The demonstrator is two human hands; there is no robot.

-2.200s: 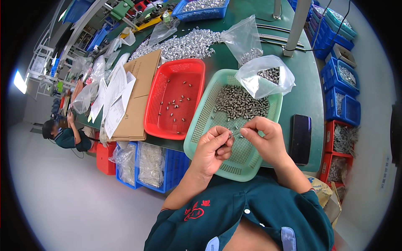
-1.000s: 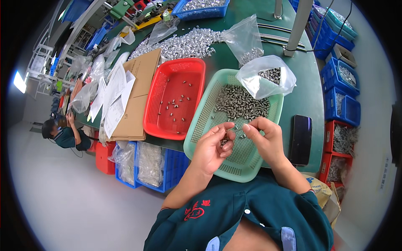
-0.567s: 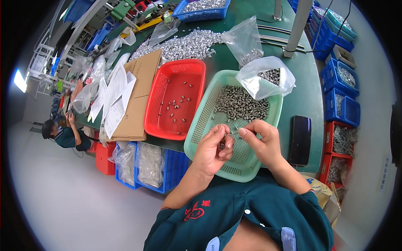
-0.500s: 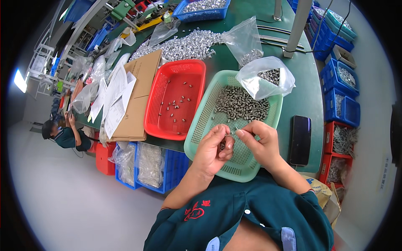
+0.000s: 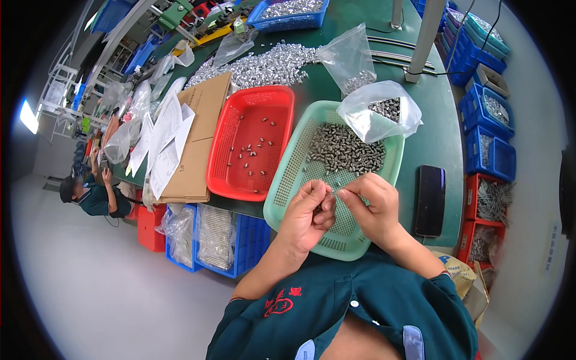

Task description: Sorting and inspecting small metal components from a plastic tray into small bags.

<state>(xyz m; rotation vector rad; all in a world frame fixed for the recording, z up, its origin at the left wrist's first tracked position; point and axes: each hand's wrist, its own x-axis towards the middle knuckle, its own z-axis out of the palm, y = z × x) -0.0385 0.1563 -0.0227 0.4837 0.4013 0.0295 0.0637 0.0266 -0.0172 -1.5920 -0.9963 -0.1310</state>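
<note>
Over the near part of a green perforated basket (image 5: 277, 191), my two hands meet fingertip to fingertip. My left hand (image 5: 307, 217) is closed, thumb against forefinger, with small dark metal cylinders partly showing in its curled fingers. My right hand (image 5: 377, 207) pinches a thin, shiny rod-like piece (image 5: 336, 191) that spans the gap to the left fingertips; its exact kind is too small to tell. A heap of dark metal cylinders (image 5: 345, 149) lies in the basket's far half. A clear plastic bag (image 5: 360, 114) with more such cylinders rests on its far rim.
Left of the basket, a red basket (image 5: 219, 174) holds several scattered cylinders. Cardboard (image 5: 195, 156) with papers lies beyond it. Shiny metal parts (image 5: 264, 67) are heaped at the back. A phone (image 5: 431, 201) lies right, near a metal post (image 5: 427, 42). Another person (image 5: 99, 198) works far left.
My right fingertips have shifted slightly left, closer to my left hand. The thin piece between them has tilted. The baskets have not moved; the far person's hands have moved slightly.
</note>
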